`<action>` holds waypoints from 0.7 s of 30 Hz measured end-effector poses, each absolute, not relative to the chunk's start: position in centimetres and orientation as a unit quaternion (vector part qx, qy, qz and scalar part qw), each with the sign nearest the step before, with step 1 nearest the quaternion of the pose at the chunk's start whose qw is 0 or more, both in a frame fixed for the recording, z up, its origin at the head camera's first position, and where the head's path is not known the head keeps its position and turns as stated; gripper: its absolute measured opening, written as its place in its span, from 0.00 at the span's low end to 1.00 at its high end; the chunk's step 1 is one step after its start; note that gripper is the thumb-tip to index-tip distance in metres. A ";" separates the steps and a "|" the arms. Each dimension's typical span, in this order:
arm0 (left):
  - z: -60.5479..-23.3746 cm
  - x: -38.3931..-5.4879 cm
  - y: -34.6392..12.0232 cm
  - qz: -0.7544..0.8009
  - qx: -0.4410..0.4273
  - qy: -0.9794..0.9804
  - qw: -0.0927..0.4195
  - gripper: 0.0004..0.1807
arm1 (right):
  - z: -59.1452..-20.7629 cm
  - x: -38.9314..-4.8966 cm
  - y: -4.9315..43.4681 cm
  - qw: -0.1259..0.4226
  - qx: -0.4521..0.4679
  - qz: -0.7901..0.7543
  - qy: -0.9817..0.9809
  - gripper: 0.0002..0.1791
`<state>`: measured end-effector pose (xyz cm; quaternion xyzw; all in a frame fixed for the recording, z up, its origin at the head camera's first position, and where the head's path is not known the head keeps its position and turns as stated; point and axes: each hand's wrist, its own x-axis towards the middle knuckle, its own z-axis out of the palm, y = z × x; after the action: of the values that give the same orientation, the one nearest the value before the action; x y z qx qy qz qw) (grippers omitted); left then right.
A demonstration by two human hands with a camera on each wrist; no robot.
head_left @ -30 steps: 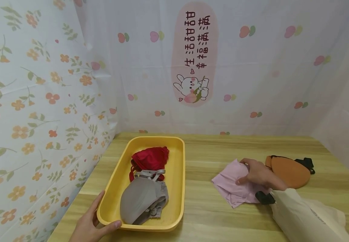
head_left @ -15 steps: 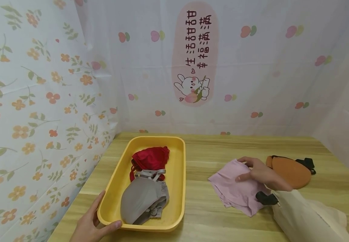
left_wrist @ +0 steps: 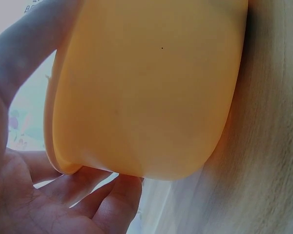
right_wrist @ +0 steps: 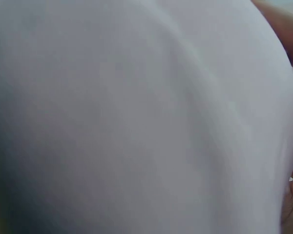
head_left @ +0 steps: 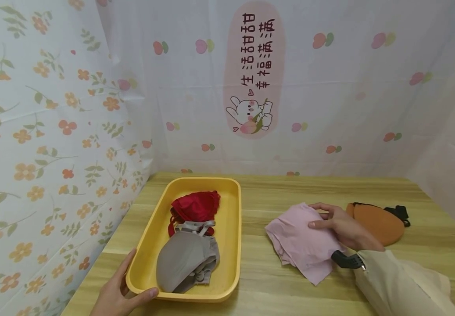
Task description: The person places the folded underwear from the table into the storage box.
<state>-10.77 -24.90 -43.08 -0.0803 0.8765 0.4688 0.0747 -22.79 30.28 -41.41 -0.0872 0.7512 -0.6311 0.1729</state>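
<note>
In the head view my right hand (head_left: 342, 226) pinches the upper right edge of a piece of pale pink underwear (head_left: 302, 239), thumb on top. The garment is partly raised and droops toward the table; its exact cut is hard to tell. Its smooth pink surface (right_wrist: 136, 117) fills most of the right wrist view. My left hand (head_left: 118, 287) grips the near left corner of a yellow plastic tub (head_left: 240, 228), thumb over the rim and fingers (left_wrist: 119, 202) against the outer wall. Inside lie a folded grey bra (head_left: 181, 259) and, behind it, a red bra (head_left: 197, 206).
An orange-brown bra (head_left: 379, 224) with black straps lies on the wooden table (head_left: 263, 272), just right of my right hand. Printed white cloth (head_left: 330, 101) hangs behind the table, and flowered cloth (head_left: 45, 175) borders the left. A black device sits at my right wrist.
The pink underwear has shifted slightly left and come up partly off the table in my right hand. My left hand and the tub have stayed in place.
</note>
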 end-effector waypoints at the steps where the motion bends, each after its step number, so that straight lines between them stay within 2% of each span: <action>1: -43.1 -10.8 -24.9 0.469 -0.082 0.876 0.075 0.61 | -41.3 -22.8 30.2 0.174 -0.087 -0.636 0.747 0.25; 12: -43.3 -10.8 -25.0 0.464 -0.075 0.880 0.068 0.61 | -40.7 -22.6 29.4 0.172 -0.092 -0.679 0.708 0.18; 21: -43.3 -10.8 -25.0 0.462 -0.078 0.881 0.067 0.61 | -39.6 -22.1 28.3 0.172 -0.079 -0.712 0.676 0.19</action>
<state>-10.83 -24.99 -43.25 -0.0781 0.8808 0.4622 0.0669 -22.07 28.28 -39.55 -0.0790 0.6758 -0.7124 0.1719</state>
